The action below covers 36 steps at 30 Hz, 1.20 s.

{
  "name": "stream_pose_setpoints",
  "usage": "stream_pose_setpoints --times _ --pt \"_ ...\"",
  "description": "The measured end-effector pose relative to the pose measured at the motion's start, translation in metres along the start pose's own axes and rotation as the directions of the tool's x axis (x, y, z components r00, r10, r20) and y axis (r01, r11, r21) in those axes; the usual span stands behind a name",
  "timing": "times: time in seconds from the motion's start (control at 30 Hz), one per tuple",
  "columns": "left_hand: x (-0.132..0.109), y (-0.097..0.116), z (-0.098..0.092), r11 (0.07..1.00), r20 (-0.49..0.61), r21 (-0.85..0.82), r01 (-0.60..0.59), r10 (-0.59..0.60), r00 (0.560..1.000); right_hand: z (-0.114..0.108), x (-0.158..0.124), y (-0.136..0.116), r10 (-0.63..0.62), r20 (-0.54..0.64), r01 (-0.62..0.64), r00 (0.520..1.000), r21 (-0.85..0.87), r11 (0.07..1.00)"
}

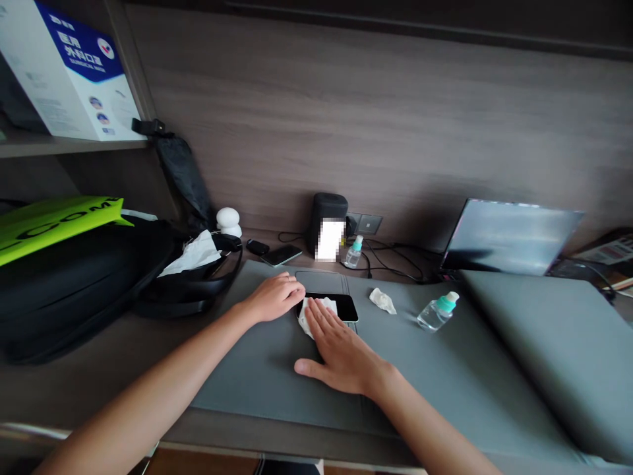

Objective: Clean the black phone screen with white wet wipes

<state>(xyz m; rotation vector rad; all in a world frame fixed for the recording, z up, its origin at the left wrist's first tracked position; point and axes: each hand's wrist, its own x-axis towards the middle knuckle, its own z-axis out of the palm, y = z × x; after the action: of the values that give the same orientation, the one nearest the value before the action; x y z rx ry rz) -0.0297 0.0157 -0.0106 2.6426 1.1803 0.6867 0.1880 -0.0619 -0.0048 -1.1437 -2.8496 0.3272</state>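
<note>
A smartphone (347, 308) with a dark screen lies flat on the grey desk mat (247, 389). On its left part is a white tissue (305, 323). My right hand (341, 353) rests over the tissue, its fingers stretched flat and pressing it against the screen, with the thumb spread away. At the phone's left end, my left hand (275, 297) is closed, fingers curled and thumb side against the phone's edge. Its fingertips are partly hidden. A crumpled tissue (382, 301) lies to the right of the phone. Farther right, a clear bottle (438, 313) with a teal cap is tilted.
At the back stand a black speaker (324, 208) and another small bottle (353, 254) among cables. A second phone (281, 255) lies behind the mat. Black bags (74, 303) fill the left side. A laptop (514, 237) and a grey padded case (558, 336) occupy the right.
</note>
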Motion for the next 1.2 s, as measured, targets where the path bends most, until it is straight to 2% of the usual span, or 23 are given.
stream_pose_setpoints --times 0.2,0.37,0.47,0.7,0.87,1.03,1.2 --pt "0.0 -0.001 -0.001 0.999 0.037 0.019 -0.034 0.033 0.999 -0.005 -0.032 0.029 0.069 -0.038 -0.071 0.997 -0.05 0.996" --pt "0.0 -0.001 -0.002 0.999 0.049 0.039 -0.017 0.015 0.999 -0.01 -0.026 0.042 0.183 0.013 -0.182 0.983 -0.029 0.983" --pt "0.0 -0.001 -0.001 0.999 0.056 0.04 -0.007 0.005 0.998 -0.011 -0.012 0.034 0.181 0.022 -0.181 0.983 -0.017 0.983" --pt "-0.001 -0.005 0.002 1.0 0.053 -0.008 0.014 -0.013 0.999 -0.007 0.023 -0.005 0.097 0.013 -0.097 0.995 0.039 0.995" --pt "-0.004 -0.006 0.002 0.996 0.029 -0.023 0.09 -0.089 0.996 0.003 0.032 -0.015 0.021 -0.025 -0.019 0.999 0.086 0.996" --pt "-0.002 -0.005 0.002 1.0 0.055 0.001 0.01 -0.01 0.998 0.001 0.01 -0.01 -0.032 -0.017 0.033 0.999 0.067 0.997" --pt "-0.001 -0.006 0.0 1.0 0.05 -0.005 -0.02 0.021 0.999 -0.007 -0.022 0.011 0.05 -0.034 -0.051 0.998 -0.008 0.999"
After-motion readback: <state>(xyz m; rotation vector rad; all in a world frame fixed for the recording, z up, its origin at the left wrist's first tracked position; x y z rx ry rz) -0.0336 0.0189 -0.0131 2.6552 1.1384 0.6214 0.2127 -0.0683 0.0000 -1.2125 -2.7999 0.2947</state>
